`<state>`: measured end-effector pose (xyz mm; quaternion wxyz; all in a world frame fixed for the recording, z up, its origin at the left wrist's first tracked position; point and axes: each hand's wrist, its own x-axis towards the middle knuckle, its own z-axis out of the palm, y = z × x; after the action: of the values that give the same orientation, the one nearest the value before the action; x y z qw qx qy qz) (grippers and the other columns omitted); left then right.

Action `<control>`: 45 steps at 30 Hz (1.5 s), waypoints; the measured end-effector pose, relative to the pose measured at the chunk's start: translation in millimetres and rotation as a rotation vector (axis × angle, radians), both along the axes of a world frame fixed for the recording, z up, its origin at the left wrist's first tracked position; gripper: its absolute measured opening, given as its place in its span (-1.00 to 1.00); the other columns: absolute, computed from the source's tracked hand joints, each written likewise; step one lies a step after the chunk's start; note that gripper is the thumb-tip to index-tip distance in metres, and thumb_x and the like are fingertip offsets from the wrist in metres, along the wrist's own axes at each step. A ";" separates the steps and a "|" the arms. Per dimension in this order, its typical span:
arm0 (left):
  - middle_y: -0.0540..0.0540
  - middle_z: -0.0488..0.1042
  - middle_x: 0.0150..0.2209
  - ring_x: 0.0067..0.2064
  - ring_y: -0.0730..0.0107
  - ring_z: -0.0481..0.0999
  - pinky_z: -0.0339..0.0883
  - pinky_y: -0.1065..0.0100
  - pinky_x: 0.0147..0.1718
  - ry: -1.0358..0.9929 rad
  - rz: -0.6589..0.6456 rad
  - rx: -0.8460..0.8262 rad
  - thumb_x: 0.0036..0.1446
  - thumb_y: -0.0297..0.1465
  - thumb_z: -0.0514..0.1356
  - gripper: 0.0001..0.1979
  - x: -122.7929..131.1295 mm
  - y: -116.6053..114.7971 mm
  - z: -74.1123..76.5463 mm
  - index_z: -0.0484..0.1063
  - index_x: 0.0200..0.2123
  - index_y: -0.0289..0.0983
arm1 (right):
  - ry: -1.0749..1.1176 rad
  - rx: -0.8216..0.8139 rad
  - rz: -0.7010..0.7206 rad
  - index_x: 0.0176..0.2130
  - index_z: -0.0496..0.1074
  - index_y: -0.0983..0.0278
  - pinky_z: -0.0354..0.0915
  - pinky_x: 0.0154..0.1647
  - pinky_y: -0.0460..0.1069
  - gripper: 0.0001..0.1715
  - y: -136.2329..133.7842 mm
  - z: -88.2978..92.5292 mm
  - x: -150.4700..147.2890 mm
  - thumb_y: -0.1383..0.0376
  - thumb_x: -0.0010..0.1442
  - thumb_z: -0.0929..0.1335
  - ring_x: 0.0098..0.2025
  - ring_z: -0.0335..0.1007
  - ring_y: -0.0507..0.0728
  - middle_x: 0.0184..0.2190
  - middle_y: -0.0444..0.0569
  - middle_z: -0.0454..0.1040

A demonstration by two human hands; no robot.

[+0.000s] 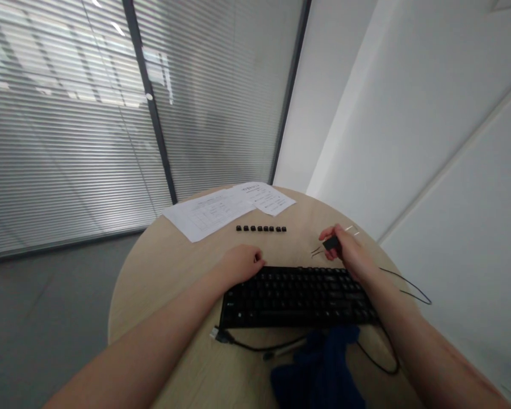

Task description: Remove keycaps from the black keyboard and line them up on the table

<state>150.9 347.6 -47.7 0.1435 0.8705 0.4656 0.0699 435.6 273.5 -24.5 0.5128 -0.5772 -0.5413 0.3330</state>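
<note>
A black keyboard (pixel 298 291) lies flat on the round table, its keys facing up. My left hand (pixel 243 262) rests over its back left corner, with the fingers curled in against the far edge; the fingertips are partly hidden. Above the table, beyond the keyboard's back right part, my right hand (pixel 340 245) grips a keycap puller (pixel 331 243) by its black handle. Thin wire prongs stick out of the puller to the left, apart from the keyboard. Several black keycaps (pixel 259 228) stand in a row behind the keyboard.
Printed paper sheets (pixel 213 213) overlap at the back of the wooden table (pixel 153 284). In front of the keyboard lie a black cable with a USB plug (pixel 222 335), a blue cloth (pixel 319 372) and a thin pen-like object (pixel 283 349). A white wall (pixel 451 170) borders the right side.
</note>
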 end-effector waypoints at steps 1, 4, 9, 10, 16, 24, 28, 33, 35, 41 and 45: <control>-0.14 0.61 -0.29 -0.28 0.22 0.53 0.27 0.31 -0.33 -0.005 -0.003 0.000 0.23 -0.19 0.15 -0.72 -0.4 0.4 -0.2 0.57 -0.32 -0.23 | 0.018 -0.026 0.026 -0.25 0.43 0.28 0.18 -0.54 -0.08 -0.27 -5.6 -3.1 -3.0 -0.30 0.26 0.18 -0.59 0.24 0.03 -0.66 -0.16 0.25; -0.13 0.61 -0.31 -0.29 0.24 0.52 0.23 0.32 -0.35 -0.027 -0.011 0.002 0.23 -0.20 0.14 -0.72 -2.3 2.2 -1.1 0.56 -0.35 -0.23 | 0.037 -0.070 0.125 -0.17 0.39 0.28 0.30 -0.42 -0.06 -0.32 -11.1 -15.7 -7.1 -0.26 0.12 0.38 -0.49 0.39 0.05 -0.56 -0.14 0.39; -0.09 0.58 -0.34 -0.30 0.28 0.49 0.19 0.33 -0.35 -0.035 -0.079 -0.002 0.24 -0.23 0.13 -0.73 -7.0 7.5 -3.0 0.52 -0.37 -0.23 | 0.107 -0.091 0.251 -0.08 0.32 0.27 0.35 -0.37 -0.03 -0.29 -2.8 -38.5 -5.1 -0.21 0.07 0.42 -0.39 0.49 0.09 -0.43 -0.10 0.48; -0.08 0.57 -0.35 -0.31 0.29 0.49 0.19 0.34 -0.34 -0.038 -0.102 -0.004 0.25 -0.23 0.12 -0.73 -8.0 9.0 -3.7 0.52 -0.37 -0.23 | 0.109 -0.085 0.244 -0.11 0.30 0.27 0.31 -0.42 -0.05 -0.30 -0.7 -42.0 -4.8 -0.23 0.08 0.40 -0.43 0.46 0.07 -0.45 -0.11 0.46; -0.03 0.54 -0.38 -0.34 0.34 0.46 0.16 0.36 -0.36 -0.093 -0.172 -0.027 0.25 -0.20 0.11 -0.71 -13.4 16.9 -9.8 0.49 -0.38 -0.23 | 0.037 -0.028 0.184 -0.23 0.24 0.25 0.15 -0.53 -0.09 -0.32 4.5 -53.6 -7.0 -0.31 0.17 0.25 -0.56 0.24 -0.02 -0.51 -0.17 0.37; -0.01 0.52 -0.40 -0.35 0.36 0.44 0.16 0.36 -0.35 -0.085 -0.178 -0.038 0.24 -0.20 0.10 -0.72 -13.1 16.5 -8.7 0.48 -0.39 -0.23 | -0.084 -0.012 0.181 -0.24 0.25 0.24 0.15 -0.51 -0.07 -0.39 3.7 -58.7 -10.6 -0.25 0.26 0.20 -0.55 0.19 -0.01 -0.52 -0.17 0.34; -0.01 0.54 -0.39 -0.33 0.36 0.45 0.17 0.36 -0.34 -0.088 -0.178 -0.044 0.24 -0.19 0.10 -0.72 -13.6 16.9 -9.5 0.49 -0.37 -0.22 | -0.105 -0.024 0.167 -0.26 0.24 0.24 0.16 -0.51 -0.07 -0.40 5.1 -59.3 -10.3 -0.24 0.28 0.19 -0.55 0.20 0.00 -0.52 -0.15 0.36; -0.02 0.53 -0.38 -0.32 0.34 0.45 0.18 0.34 -0.33 -0.090 -0.188 -0.038 0.25 -0.19 0.08 -0.71 -13.6 15.3 -7.8 0.49 -0.37 -0.22 | -0.132 -0.036 0.204 -0.26 0.22 0.22 0.14 -0.49 -0.06 -0.40 6.0 -59.0 -10.4 -0.25 0.29 0.17 -0.53 0.21 0.02 -0.51 -0.15 0.37; -0.02 0.53 -0.39 -0.33 0.34 0.45 0.18 0.35 -0.34 -0.079 -0.186 -0.041 0.25 -0.20 0.08 -0.71 -12.9 14.1 -6.0 0.48 -0.37 -0.22 | -0.129 -0.050 0.218 -0.27 0.21 0.22 0.14 -0.49 -0.06 -0.38 5.9 -58.5 -10.5 -0.27 0.28 0.16 -0.53 0.21 0.02 -0.52 -0.15 0.37; -0.02 0.54 -0.38 -0.32 0.34 0.45 0.18 0.36 -0.33 -0.064 -0.183 -0.031 0.25 -0.21 0.09 -0.72 -11.4 11.9 -3.0 0.49 -0.37 -0.23 | -0.186 -0.053 0.235 -0.27 0.21 0.22 0.17 -0.42 -0.04 -0.39 3.1 -55.1 -12.1 -0.25 0.31 0.13 -0.50 0.22 0.04 -0.49 -0.15 0.37; -0.03 0.55 -0.36 -0.32 0.33 0.46 0.18 0.36 -0.33 -0.061 -0.180 -0.013 0.26 -0.20 0.10 -0.71 -12.1 13.5 -5.9 0.49 -0.37 -0.23 | -0.334 -0.040 0.235 -0.30 0.24 0.23 0.20 -0.29 -0.01 -0.48 -0.4 -51.9 -14.6 -0.12 0.37 0.11 -0.43 0.25 0.06 -0.47 -0.12 0.37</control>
<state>138.8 361.1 -53.6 0.1691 0.9053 0.3814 0.0800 420.9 273.1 -76.4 0.3622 -0.5671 -0.6757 0.3010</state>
